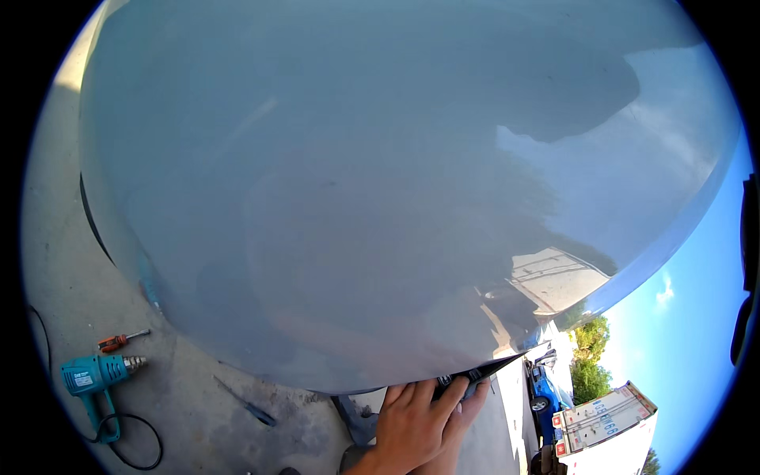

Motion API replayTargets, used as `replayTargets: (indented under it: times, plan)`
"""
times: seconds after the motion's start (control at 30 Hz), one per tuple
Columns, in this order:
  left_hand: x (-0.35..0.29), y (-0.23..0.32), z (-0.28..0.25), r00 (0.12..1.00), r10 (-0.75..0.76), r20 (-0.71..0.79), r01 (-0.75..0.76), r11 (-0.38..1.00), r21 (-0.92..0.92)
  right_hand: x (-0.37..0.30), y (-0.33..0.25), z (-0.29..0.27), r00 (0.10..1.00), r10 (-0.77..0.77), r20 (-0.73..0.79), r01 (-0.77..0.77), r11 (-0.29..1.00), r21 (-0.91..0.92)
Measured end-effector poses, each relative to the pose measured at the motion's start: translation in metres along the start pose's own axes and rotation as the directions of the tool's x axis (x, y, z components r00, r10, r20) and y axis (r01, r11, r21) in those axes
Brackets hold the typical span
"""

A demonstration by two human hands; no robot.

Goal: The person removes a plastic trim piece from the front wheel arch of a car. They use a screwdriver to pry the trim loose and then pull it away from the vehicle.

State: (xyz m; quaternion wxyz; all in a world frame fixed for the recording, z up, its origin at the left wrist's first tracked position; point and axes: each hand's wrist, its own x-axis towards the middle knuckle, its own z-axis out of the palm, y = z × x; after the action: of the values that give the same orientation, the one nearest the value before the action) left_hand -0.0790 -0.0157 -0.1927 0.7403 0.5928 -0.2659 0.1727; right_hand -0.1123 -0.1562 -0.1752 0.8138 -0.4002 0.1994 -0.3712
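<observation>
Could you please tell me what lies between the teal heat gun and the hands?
In the head view, a slim dark-handled tool, then a dark grey shape I cannot identify.

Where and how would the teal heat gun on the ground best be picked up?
Probably by the handle of the heat gun, coming from the left. It lies on its side, the handle running toward the picture's lower edge, and the metal nozzle points right, away from that approach. The black cord loops mostly right of the handle's lower end.
</observation>
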Motion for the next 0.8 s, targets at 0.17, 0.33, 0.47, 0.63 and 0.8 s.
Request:
replayTargets:
  times: [0.17,0.33,0.47,0.63,0.8]
  plan:
    - [0.002,-0.005,0.003,0.999,0.022,0.025,-0.024,0.999,0.048,0.005,-0.006,-0.02,0.999,-0.023,-0.039,0.022,1.0,-0.022]
    - [0.001,-0.003,0.0,0.999,0.001,0.05,-0.002,1.0,0.008,-0.057,-0.015,-0.083,0.901,-0.401,0.163,0.409,0.665,-0.624]
    - [0.001,-0.007,0.002,1.0,0.012,0.024,-0.012,1.0,0.002,-0.133,-0.113,-0.098,0.946,0.177,0.27,0.285,-0.066,-0.956]
    - [-0.001,-0.005,-0.003,0.993,-0.029,0.111,0.027,1.0,0.012,-0.189,-0.201,-0.014,0.915,0.28,0.29,0.389,-0.428,-0.816]
    - [-0.001,-0.001,-0.002,0.996,-0.003,0.089,0.003,1.0,0.0,-0.182,-0.22,0.04,0.632,-0.195,0.75,0.683,-0.319,-0.657]
